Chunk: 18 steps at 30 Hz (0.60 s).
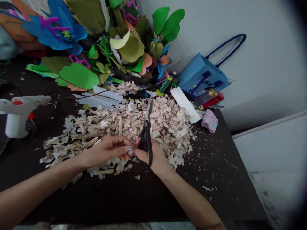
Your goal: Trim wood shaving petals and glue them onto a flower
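My right hand (153,158) grips black-handled scissors (146,131), blades pointing away from me over a pile of pale paper scraps (124,126) on the dark table (216,166). My left hand (109,148) has its fingers pinched on a small pale scrap (130,150), and the fingertips of both hands meet there. Both hands rest at the near edge of the pile.
A white glue gun (18,110) lies at the left. Clear glue sticks (98,99) lie behind the pile. Paper flowers and green leaves (79,75) crowd the back. A blue bag (201,75), thread spool (165,84), white card (184,103), tubes (208,97) and a crumpled wad (209,120) sit right.
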### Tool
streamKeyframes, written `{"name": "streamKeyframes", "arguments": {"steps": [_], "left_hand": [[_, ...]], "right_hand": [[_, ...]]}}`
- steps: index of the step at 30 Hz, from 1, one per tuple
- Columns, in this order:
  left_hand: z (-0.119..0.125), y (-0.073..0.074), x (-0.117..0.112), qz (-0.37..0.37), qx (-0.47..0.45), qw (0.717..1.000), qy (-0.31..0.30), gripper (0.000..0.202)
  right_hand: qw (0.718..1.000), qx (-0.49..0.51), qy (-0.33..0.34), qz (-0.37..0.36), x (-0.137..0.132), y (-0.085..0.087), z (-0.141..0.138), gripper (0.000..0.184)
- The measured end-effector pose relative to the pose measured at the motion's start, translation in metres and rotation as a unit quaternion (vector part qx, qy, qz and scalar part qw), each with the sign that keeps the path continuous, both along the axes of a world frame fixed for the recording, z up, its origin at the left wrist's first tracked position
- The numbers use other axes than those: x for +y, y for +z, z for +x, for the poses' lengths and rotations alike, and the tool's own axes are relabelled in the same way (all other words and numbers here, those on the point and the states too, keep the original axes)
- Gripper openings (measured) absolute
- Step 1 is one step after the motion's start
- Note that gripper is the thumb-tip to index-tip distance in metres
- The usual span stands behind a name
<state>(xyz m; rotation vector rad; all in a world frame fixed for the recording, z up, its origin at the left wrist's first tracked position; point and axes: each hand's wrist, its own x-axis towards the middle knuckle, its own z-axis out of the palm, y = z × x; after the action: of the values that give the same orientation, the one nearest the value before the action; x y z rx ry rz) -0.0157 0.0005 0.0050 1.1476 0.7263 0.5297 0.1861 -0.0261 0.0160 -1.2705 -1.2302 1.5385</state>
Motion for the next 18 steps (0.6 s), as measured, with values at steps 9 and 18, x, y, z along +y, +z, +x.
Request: {"name": "streamKeyframes", "arguments": {"steps": [9,18], "left_hand": [[0.001,0.001,-0.002,-0.025,-0.012,0.997,0.073,0.022],[-0.001,0.003,-0.001,-0.038,-0.071,0.963,0.258,0.022]], "right_hand": [[1.0,-0.022,0.004,0.023,-0.01,0.006,0.005,0.044],[0.988,-0.03,0.147,-0.033,-0.051,0.0,0.01,0.074]]}}
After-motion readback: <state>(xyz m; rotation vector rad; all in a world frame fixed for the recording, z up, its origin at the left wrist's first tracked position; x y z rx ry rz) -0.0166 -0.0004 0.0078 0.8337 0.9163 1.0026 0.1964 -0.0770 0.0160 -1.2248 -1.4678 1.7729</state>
